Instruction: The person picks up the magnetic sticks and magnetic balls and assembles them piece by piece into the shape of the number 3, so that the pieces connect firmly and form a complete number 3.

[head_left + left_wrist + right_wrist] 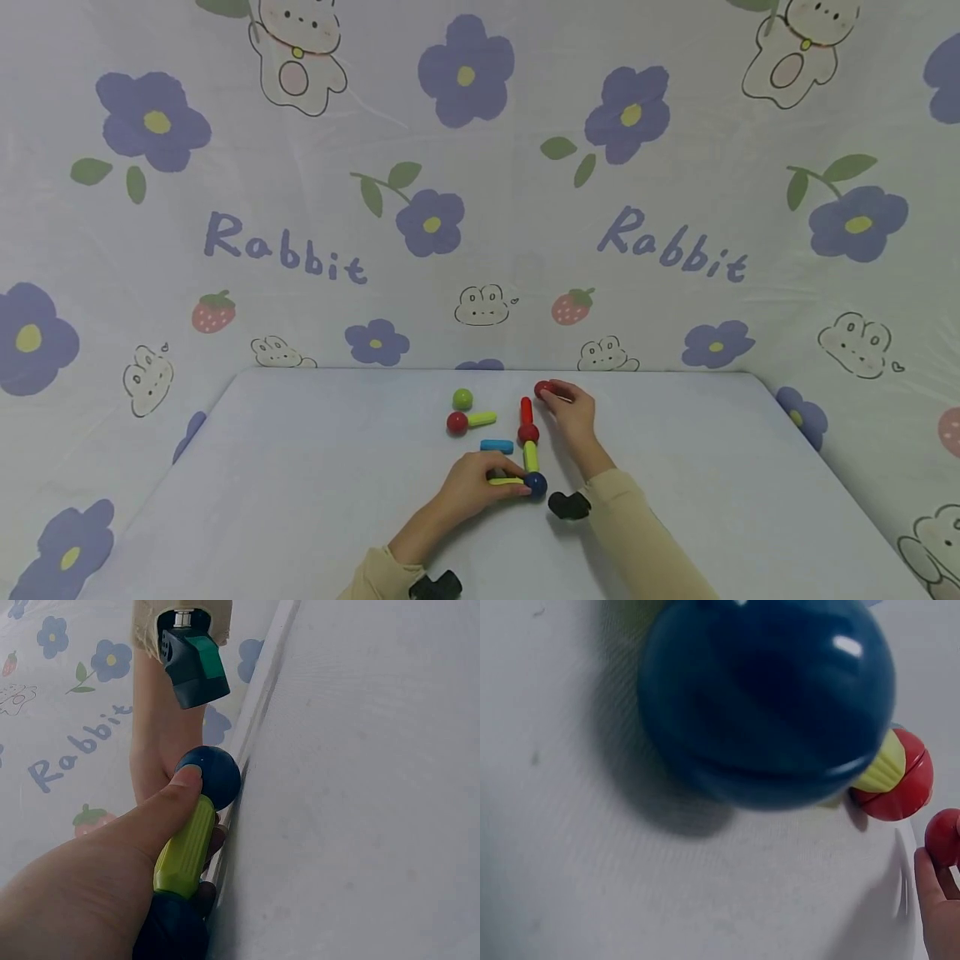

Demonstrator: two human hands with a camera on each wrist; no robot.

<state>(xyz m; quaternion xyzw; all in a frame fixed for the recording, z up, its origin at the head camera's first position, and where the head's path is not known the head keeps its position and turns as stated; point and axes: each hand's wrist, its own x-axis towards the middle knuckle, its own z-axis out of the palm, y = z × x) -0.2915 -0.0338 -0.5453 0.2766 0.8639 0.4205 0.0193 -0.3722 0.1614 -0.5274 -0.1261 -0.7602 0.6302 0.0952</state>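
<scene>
My left hand (467, 492) holds a yellow-green rod (184, 851) with its thumb on the blue ball (219, 780) at one end. A second dark blue ball (171, 934) shows at the rod's near end in the left wrist view. From the first blue ball (536, 485) another yellow-green rod (531, 457) runs away to a red ball (528, 434), and a red rod (527, 409) continues beyond it. Just right of that rod's far end, my right hand (576, 418) pinches a separate red ball (542, 389). The blue ball (769, 705) looms large in the right wrist view.
Left of the joined pieces lie a green ball (462, 399), a red ball (457, 423) with a yellow-green rod (482, 418) attached, and a blue rod (497, 447). Behind the white table (300, 467) hangs a patterned cloth (525, 150).
</scene>
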